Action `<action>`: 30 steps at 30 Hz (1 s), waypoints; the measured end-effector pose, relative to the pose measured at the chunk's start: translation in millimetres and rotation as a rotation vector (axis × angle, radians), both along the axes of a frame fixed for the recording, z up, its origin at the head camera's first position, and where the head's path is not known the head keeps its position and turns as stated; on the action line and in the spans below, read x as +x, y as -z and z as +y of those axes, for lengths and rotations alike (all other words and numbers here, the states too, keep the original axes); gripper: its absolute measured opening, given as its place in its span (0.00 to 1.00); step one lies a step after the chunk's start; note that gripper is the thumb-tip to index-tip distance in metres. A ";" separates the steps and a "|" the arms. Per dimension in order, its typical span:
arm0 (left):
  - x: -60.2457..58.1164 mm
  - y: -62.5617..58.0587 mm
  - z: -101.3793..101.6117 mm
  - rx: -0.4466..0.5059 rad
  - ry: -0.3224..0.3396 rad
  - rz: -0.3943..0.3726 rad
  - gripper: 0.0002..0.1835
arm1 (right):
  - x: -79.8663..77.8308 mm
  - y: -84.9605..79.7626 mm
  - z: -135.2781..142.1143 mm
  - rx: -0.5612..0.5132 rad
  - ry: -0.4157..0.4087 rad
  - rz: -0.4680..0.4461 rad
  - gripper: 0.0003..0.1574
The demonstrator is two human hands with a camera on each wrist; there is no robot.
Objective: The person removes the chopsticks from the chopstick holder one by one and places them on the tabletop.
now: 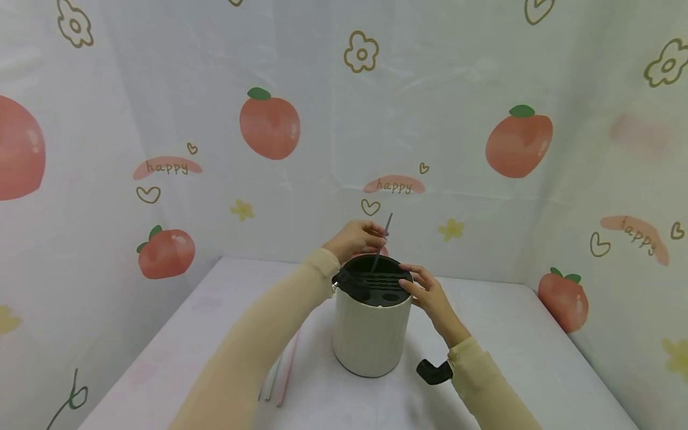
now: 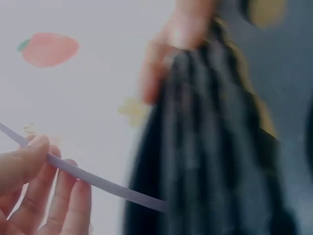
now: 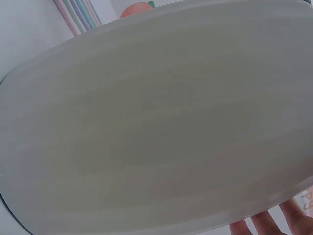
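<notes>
A cream ribbed utensil holder (image 1: 371, 334) stands upright on the table, with a black slotted top (image 1: 378, 286) set in its mouth. My left hand (image 1: 359, 239) is above the back of its rim and pinches a thin purple straw (image 2: 105, 185) between thumb and fingers. The straw leans, its lower end down inside the dark back opening. My right hand (image 1: 427, 292) grips the holder's rim on the right. In the right wrist view the holder's wall fills most of the picture, with several fingertips (image 3: 266, 224) along its lower edge.
Several pastel straws (image 1: 287, 373) lie on the white table (image 1: 484, 334), left of the holder and partly behind my left sleeve. A black device (image 1: 434, 371) sits at my right wrist. Behind the table hangs a white curtain (image 1: 322, 179) printed with fruit and flowers.
</notes>
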State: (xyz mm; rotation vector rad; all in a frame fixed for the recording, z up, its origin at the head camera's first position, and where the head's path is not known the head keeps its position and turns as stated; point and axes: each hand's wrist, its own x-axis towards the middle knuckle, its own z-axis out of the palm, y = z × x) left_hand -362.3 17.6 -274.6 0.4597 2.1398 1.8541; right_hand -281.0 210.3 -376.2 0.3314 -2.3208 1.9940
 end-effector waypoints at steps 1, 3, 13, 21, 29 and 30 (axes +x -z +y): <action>0.5 -2.7 -4.2 0.046 -0.004 0.003 0.16 | 0.1 0.2 -0.5 -0.003 -0.001 -0.001 0.29; 1.9 -11.5 -14.3 0.153 -0.013 0.015 0.15 | 0.0 0.4 -1.2 -0.008 -0.002 -0.002 0.28; 15.1 -77.5 -99.9 0.747 -0.150 0.099 0.09 | -2.7 3.0 0.9 -0.006 -0.003 0.019 0.28; 16.6 -57.6 -179.8 0.669 -0.293 0.080 0.07 | -2.5 3.1 1.8 0.010 -0.013 0.031 0.28; 19.7 31.7 -243.9 0.132 -0.369 0.061 0.15 | -0.8 3.0 1.6 0.020 -0.017 0.025 0.29; 20.1 43.9 -250.9 0.073 -0.377 0.050 0.18 | -1.0 3.1 1.2 0.017 -0.016 0.024 0.29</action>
